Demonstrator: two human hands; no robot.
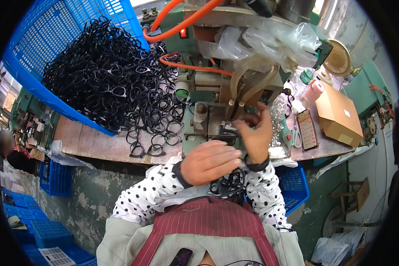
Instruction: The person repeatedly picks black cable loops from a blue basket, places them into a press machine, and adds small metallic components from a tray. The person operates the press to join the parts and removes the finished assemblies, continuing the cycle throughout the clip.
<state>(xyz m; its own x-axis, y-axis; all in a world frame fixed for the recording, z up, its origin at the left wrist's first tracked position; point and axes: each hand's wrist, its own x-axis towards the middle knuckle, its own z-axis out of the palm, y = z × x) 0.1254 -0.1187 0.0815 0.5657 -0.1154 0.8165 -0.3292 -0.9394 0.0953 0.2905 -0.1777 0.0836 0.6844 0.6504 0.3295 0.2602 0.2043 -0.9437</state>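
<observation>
My left hand [210, 162] reaches across in front of the bench machine [201, 117], its fingers stretched out side by side to the right. Its palm side is hidden. My right hand [258, 135] is raised at the machine's fixture, thumb and fingers bent together just below two clear hoses [252, 91]. Whatever may be between those fingertips is too small or hidden to make out. A dark eyeglass frame part [228, 131] sits at the fixture, between both hands. Several black eyeglass frames [229, 184] lie in my lap, below my left hand.
A tipped blue crate [71, 114] spills a big heap of black eyeglass frames [115, 84] onto the table at left. Small shiny parts [277, 122] lie right of the machine, near scissors [296, 138], a phone [307, 129] and a cardboard box [338, 115]. Orange hoses [186, 29] loop above.
</observation>
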